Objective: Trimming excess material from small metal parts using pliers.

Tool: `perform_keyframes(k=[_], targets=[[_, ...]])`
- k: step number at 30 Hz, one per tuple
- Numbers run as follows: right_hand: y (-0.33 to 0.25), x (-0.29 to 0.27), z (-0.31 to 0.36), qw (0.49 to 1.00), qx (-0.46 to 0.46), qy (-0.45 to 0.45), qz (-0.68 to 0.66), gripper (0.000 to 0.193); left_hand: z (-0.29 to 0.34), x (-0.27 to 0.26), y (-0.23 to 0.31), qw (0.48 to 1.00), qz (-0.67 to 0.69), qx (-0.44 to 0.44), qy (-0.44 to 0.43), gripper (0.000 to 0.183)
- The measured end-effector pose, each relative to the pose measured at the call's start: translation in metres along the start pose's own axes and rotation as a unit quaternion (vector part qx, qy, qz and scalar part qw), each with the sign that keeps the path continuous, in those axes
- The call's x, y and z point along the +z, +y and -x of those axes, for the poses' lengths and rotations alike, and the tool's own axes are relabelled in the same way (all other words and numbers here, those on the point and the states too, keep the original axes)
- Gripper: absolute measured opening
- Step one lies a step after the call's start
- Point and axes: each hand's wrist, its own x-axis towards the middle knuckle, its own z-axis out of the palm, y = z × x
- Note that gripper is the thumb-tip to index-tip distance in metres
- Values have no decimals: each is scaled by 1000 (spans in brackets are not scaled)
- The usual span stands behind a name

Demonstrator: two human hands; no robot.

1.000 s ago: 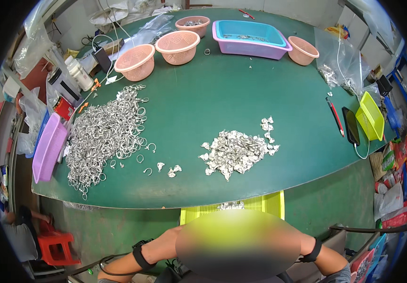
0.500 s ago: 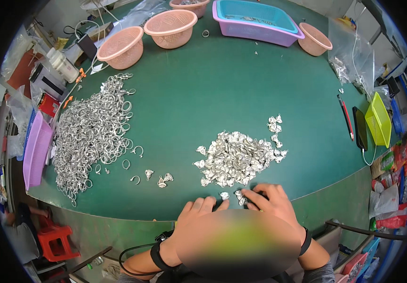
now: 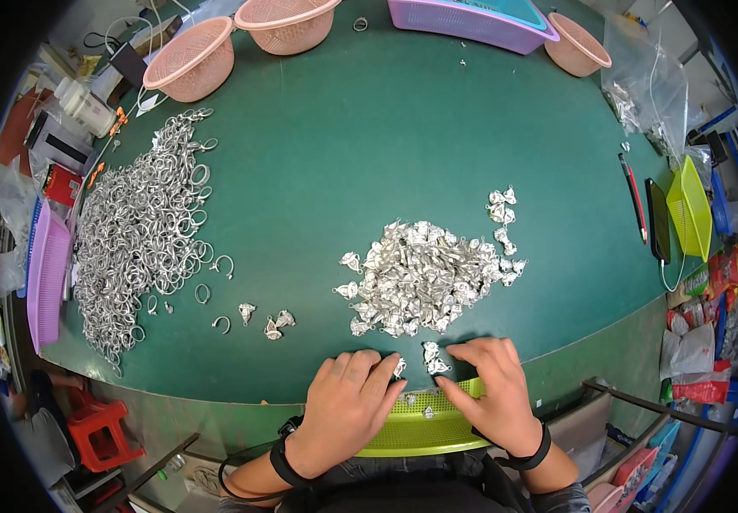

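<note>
Some charms [image 3: 435, 363] lie by the front edge of the surface [image 3: 318, 154]. Right hand [image 3: 497, 395] is spread beside them; can't tell if left hand [image 3: 343, 398] grips one. Gathering seems underway; next needs gentle touch.

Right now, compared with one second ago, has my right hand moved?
Yes, forward: a second ago, the right hand showed nowhere over the green table; now its fingers reach over it, beside small silver pieces.

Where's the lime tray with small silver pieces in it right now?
In the head view, the lime tray is bottom centre, just below the near edge of the green table, between the left hand and right hand.
</note>
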Motion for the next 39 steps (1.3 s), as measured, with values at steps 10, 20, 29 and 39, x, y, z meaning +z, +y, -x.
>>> perform_keyframes(k=[10,20,29,39], targets=[[-3,-2,-3,1000,2,-9,-25,28,-5,4,4,999,13,30,-28,39],[-5,-5,-18,999,35,3,38,40,-3,12,4,996,22,81,-35,32],[-6,-6,-8,1000,25,12,4,32,-3,7,3,995,52,80,3,30],[-6,2,-6,1000,3,-20,10,25,-14,8,5,997,60,-30,33,30]])
